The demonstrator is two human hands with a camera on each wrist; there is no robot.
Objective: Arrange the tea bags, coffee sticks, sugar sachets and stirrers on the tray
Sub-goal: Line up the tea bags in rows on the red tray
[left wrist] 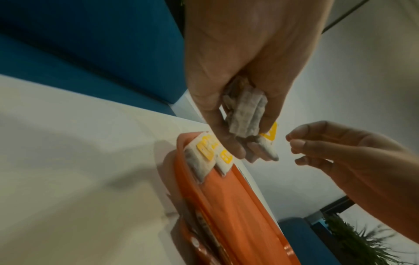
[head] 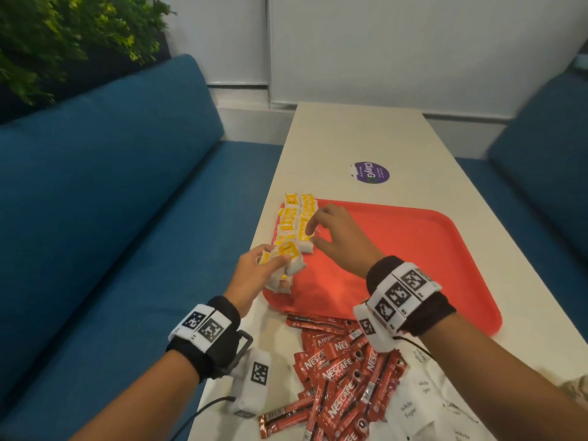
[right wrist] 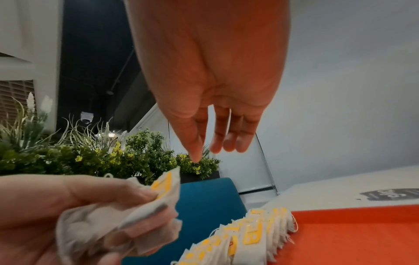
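A red tray [head: 397,249] lies on the white table [head: 356,138]. Two rows of tea bags [head: 297,218] with yellow tags lie overlapped along the tray's left edge, also seen in the right wrist view [right wrist: 256,231]. My left hand [head: 270,261] grips a bunch of tea bags [head: 283,268] over the tray's near left corner; in the left wrist view the bunch [left wrist: 247,111] sits between thumb and fingers. My right hand [head: 313,232] hovers over the near end of the rows, fingers relaxed [right wrist: 217,143] and holding nothing. Coffee sticks [head: 343,377] and white sugar sachets [head: 420,399] lie heaped on the table in front of the tray.
A round purple sticker [head: 370,173] marks the table beyond the tray. Blue sofa benches [head: 111,202] flank the table on both sides, with green plants [head: 63,36] behind the left one. The tray's left rim lies close to the table's left edge.
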